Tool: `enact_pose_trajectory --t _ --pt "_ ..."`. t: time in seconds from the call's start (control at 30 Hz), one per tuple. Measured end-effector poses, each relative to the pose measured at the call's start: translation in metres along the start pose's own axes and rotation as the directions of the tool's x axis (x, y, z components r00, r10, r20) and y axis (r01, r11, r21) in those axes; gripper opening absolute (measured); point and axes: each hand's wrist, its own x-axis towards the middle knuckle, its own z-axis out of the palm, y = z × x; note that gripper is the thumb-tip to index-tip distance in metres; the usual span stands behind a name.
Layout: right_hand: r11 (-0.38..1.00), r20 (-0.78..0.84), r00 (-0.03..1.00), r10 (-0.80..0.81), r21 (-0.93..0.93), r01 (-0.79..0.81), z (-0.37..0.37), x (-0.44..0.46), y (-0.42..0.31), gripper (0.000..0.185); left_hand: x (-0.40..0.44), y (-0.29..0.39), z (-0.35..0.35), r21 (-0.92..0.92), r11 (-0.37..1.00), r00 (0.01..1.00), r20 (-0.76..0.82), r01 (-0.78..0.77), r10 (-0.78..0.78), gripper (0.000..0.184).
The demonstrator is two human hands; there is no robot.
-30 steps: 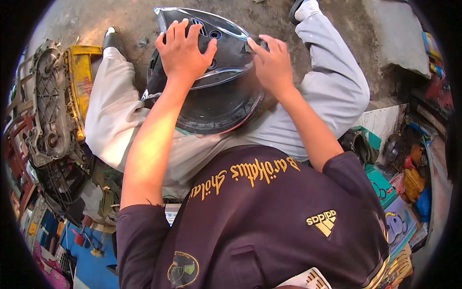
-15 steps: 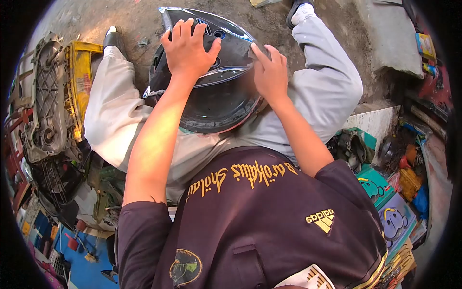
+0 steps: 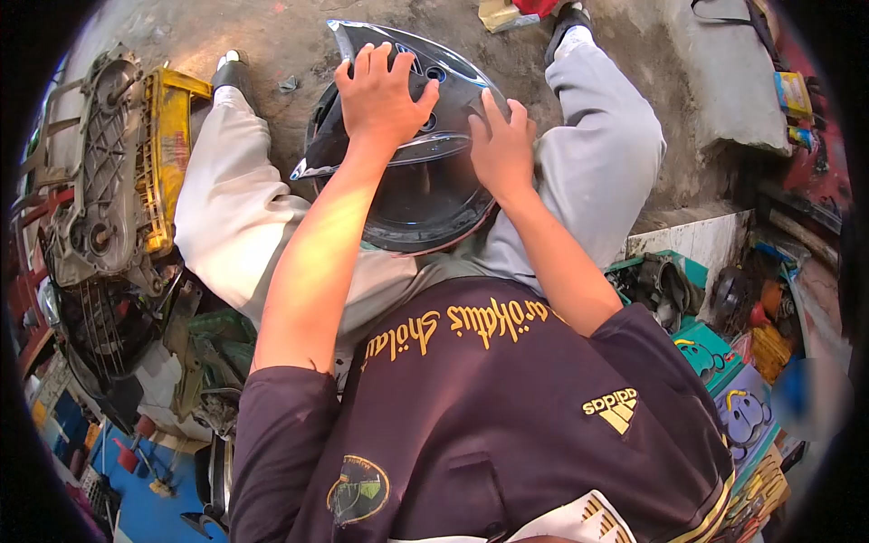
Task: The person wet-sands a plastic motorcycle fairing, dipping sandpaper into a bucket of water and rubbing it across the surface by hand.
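Note:
A black plastic cover [image 3: 453,104] with pointed ends, silver edging and round holes lies between the legs. Below it is a dark, rounded, bowl-like shape [image 3: 407,213] whose kind I cannot make out. My left hand [image 3: 380,104] rests palm down on the cover, with fingers spread towards its far edge and the thumb stretched to the right near a round hole. At the cover's right end is my right hand [image 3: 502,149], its fingers apart and extended along the edge. The palm sides of both hands are hidden.
On the left stand a grey metal engine casing [image 3: 104,172] and a yellow frame [image 3: 166,154]. Tool cases [image 3: 701,353] and several loose parts lie to the right. A blue surface [image 3: 163,480] with tools is at lower left. A small box [image 3: 502,14] sits on the concrete floor ahead.
The whole view has shifted, so hands and cover appear farther right. My right fingers have spread and eased back from the cover's corner. A red item now shows at the top edge.

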Motion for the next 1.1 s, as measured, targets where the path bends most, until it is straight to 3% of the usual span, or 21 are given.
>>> enact_pose_trajectory --t 0.2,0.3,0.37,0.43,0.47,0.53,0.57,0.7,0.77,0.83,0.87,0.9,0.97,1.1 --pt "0.988 -0.075 0.985 -0.153 0.016 0.154 0.004 0.003 0.034 0.043 -0.002 0.0 0.0 0.006 1.0 1.0 0.01 -0.002 0.002 0.053" --pt "0.984 -0.004 0.985 -0.17 0.057 0.17 -0.01 0.017 0.041 0.04 -0.001 0.0 -0.006 0.003 1.0 1.0 0.016 0.003 -0.003 0.055" --pt "0.98 0.153 0.981 -0.121 0.175 0.094 -0.04 0.024 0.032 0.039 -0.002 0.0 -0.008 0.005 1.0 1.0 0.013 0.004 -0.004 0.055" --pt "0.956 0.176 0.965 -0.196 0.252 0.148 -0.109 0.039 -0.012 0.04 -0.001 -0.001 -0.006 -0.001 1.0 1.0 0.031 0.005 -0.005 0.056" --pt "0.949 0.276 0.935 -0.223 0.281 0.144 -0.156 0.05 -0.038 0.04 -0.003 -0.004 -0.003 -0.02 1.0 1.0 0.025 -0.003 0.004 0.057" --pt "0.841 0.186 0.852 -0.489 0.362 0.403 -0.218 0.078 -0.058 0.042 -0.003 -0.003 -0.007 0.002 1.0 0.998 0.062 0.005 -0.006 0.058" --pt "0.75 0.102 0.763 -0.638 0.306 0.586 -0.238 0.098 -0.06 0.042 -0.003 -0.002 -0.009 0.017 1.0 0.995 0.097 0.007 -0.008 0.059" --pt "0.811 0.22 0.79 -0.572 0.298 0.504 -0.326 0.102 -0.121 0.042 -0.001 0.001 -0.007 0.043 0.999 0.995 0.096 0.018 -0.023 0.058" --pt "0.804 0.21 0.794 -0.571 0.34 0.488 -0.324 0.11 -0.105 0.041 -0.001 -0.001 -0.004 0.045 0.999 0.994 0.11 0.005 -0.01 0.058" --pt "0.651 0.104 0.656 -0.747 0.315 0.691 -0.316 0.12 -0.085 0.041 -0.002 0.0 -0.007 0.029 1.0 0.994 0.106 -0.007 0.004 0.059" --pt "0.732 0.118 0.73 -0.673 0.24 0.637 -0.317 0.111 -0.079 0.04 -0.001 0.002 -0.01 0.043 0.999 0.993 0.119 0.0 -0.005 0.06" --pt "0.728 0.105 0.73 -0.675 0.25 0.638 -0.314 0.113 -0.073 0.04 0.0 0.002 -0.009 0.059 0.998 0.993 0.119 -0.006 -0.001 0.06" --pt "0.722 0.059 0.765 -0.641 0.384 0.576 -0.299 0.116 -0.056 0.04 0.0 0.004 -0.008 0.08 0.997 0.998 0.07 -0.008 0.003 0.053" --pt "0.648 -0.063 0.722 -0.689 0.393 0.653 -0.281 0.139 -0.022 0.036 0.001 0.005 -0.008 0.108 0.994 0.998 0.063 -0.021 0.014 0.053"
